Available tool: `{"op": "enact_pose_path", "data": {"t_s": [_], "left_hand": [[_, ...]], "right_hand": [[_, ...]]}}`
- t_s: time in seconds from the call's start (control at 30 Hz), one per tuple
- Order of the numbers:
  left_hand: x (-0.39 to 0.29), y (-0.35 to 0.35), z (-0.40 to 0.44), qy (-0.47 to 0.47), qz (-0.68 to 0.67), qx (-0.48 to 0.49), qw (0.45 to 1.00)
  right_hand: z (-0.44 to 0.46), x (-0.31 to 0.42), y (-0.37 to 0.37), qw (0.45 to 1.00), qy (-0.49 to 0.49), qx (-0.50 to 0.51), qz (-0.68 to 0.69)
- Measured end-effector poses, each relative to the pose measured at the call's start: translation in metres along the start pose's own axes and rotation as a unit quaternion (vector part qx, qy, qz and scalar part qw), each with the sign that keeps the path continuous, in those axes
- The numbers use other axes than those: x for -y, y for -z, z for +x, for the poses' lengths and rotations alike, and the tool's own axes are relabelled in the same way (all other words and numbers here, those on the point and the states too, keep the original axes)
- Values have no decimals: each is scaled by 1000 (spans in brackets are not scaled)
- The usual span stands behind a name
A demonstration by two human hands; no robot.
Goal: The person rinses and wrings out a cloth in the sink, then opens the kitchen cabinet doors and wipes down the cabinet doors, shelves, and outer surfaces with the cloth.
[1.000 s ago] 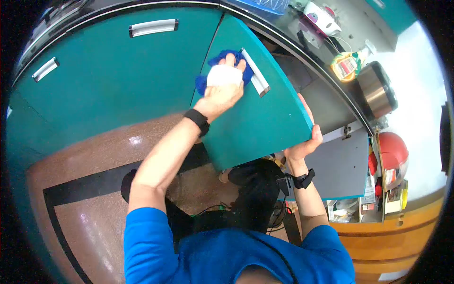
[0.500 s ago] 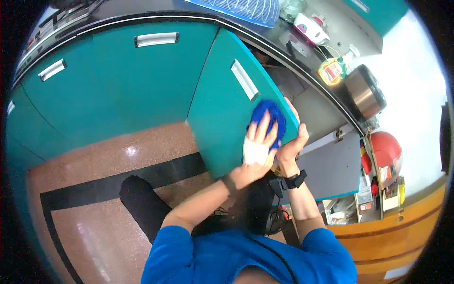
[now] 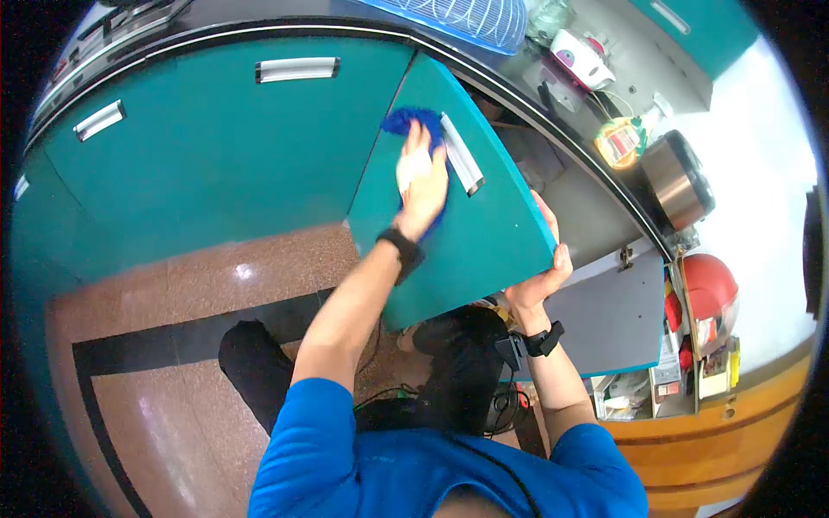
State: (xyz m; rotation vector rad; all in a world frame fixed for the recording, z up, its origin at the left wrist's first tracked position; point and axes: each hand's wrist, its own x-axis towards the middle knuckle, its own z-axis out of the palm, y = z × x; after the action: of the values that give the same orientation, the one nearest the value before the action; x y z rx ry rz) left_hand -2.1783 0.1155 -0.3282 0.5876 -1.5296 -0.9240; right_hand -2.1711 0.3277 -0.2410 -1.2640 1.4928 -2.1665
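A green cabinet door (image 3: 458,250) with a silver handle (image 3: 463,155) stands part-way open before me. My left hand (image 3: 421,186), with a white patch on its back, presses a blue cloth (image 3: 410,120) flat against the door's face, left of the handle. Part of the cloth is hidden under the palm and wrist. Around the door's free edge, near its lower corner, my right hand (image 3: 541,274) is closed, with some fingers behind the panel and out of sight. Dark bands circle both wrists.
Above runs a dark counter with a blue dish rack (image 3: 466,19), a spray bottle (image 3: 622,138) and a steel pot (image 3: 676,180). Another door (image 3: 604,315) hangs open at the right, near a red helmet (image 3: 708,285). Cables (image 3: 509,406) lie by my legs.
My left hand has slid the blue cloth up and to the left across the door, from below the handle to its left side. My right hand still holds the door edge.
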Motion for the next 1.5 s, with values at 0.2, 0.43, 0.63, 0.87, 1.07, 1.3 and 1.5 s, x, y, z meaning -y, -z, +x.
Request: {"op": "enact_pose_path", "data": {"t_s": [0.2,0.43,0.63,0.87,1.07,1.3,1.5], "left_hand": [[-56,57,-143,-54,-21,104,993],[-90,91,-76,-57,-68,123,988],[-85,66,-23,-142,39,202,968],[-114,79,-51,-144,16,244,959],[-141,73,-104,-218,97,255,937],[-33,74,-203,44,22,253,966],[-27,85,-169,185,-139,-80,970]], "right_hand": [[1,4,-2,999,-8,-33,4],[1,-1,13,999,16,-21,-24],[8,-5,24,1000,8,-10,-20],[6,-7,24,1000,11,-19,7],[3,-8,20,999,23,-45,-14],[-3,2,1,995,-6,-92,-48],[-2,-2,-4,995,-29,-77,-62]]}}
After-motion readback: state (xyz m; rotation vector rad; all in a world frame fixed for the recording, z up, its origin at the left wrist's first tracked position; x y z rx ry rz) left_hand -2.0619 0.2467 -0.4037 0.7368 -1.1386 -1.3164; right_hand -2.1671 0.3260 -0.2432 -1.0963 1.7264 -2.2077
